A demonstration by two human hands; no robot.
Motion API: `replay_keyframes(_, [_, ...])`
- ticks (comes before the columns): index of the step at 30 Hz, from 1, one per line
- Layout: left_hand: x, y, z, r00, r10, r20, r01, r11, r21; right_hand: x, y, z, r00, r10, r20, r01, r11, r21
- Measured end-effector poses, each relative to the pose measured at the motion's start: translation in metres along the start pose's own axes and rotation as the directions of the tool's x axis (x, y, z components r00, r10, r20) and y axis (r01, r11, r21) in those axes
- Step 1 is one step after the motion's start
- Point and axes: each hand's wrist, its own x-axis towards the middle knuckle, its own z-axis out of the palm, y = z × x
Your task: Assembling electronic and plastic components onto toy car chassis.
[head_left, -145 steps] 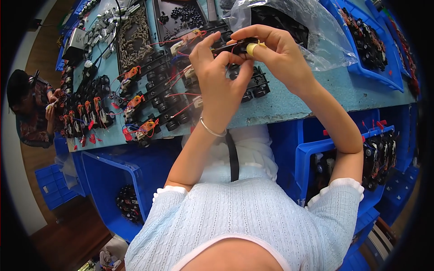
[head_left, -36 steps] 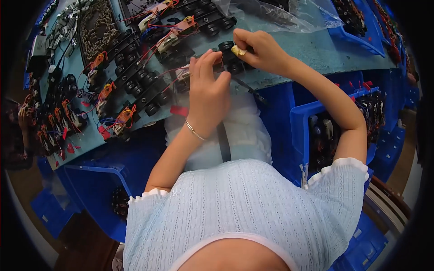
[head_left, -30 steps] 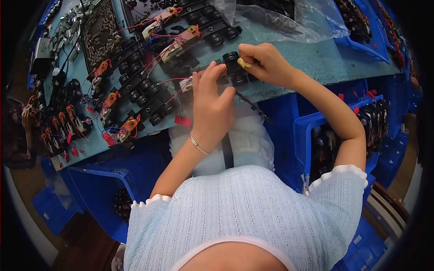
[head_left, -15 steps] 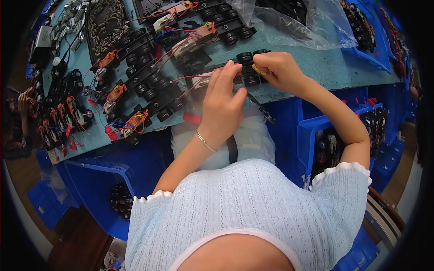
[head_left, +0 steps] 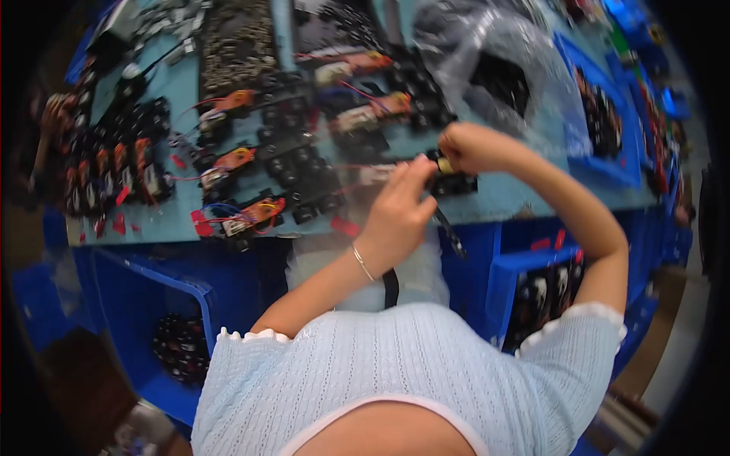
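Observation:
A black toy car chassis (head_left: pixel 461 185) with small wheels lies near the table's front edge, a whitish part and thin red wires at its left end. My left hand (head_left: pixel 395 216), a bracelet at its wrist, presses its closed fingers onto the chassis and holds it. Curled into a fist just above its right end is my right hand (head_left: pixel 479 148). Something small and yellow (head_left: pixel 445 165) shows at those fingers; whether it is a tool or a finger cover I cannot make out. A slim black piece (head_left: pixel 450 234) sticks out below the chassis over the table edge.
Several wired chassis (head_left: pixel 255 216) lie to the left in rows. Behind them stand a tray of small metal parts (head_left: pixel 237 49) and a clear plastic bag (head_left: pixel 487 38). Blue bins (head_left: pixel 205 292) sit below the table edge. Another person's hand (head_left: pixel 55 114) is at the far left.
The whole view has shifted, so table and hands appear lower, with motion blur. My left hand still holds the chassis; my right fist stays by its right end, slightly raised from it.

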Motion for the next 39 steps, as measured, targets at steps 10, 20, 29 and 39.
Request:
replay_keyframes(10, [-0.019, -0.002, -0.007, 0.999, 0.035, -0.028, -0.034, 0.998, 0.047, 0.070, -0.080, -0.080, 0.735, -0.358, -0.576, 0.317, 0.932, -0.174])
replay_keyframes(20, [-0.014, -0.008, -0.007, 0.996, 0.085, 0.039, -0.088, 0.992, 0.085, 0.228, -0.017, -0.088, 0.752, -0.210, -0.625, 0.043, 0.961, -0.272])
replay_keyframes(29, [-0.019, -0.003, -0.008, 0.995, 0.095, 0.032, -0.097, 0.992, 0.075, 0.187, -0.029, -0.116, 0.727, -0.183, -0.662, 0.062, 0.977, -0.202])
replay_keyframes(39, [-0.008, -0.008, -0.009, 0.998, 0.042, 0.040, -0.043, 0.999, 0.027, -0.015, -0.056, -0.026, 0.810, -0.224, -0.542, 0.318, 0.944, 0.084])
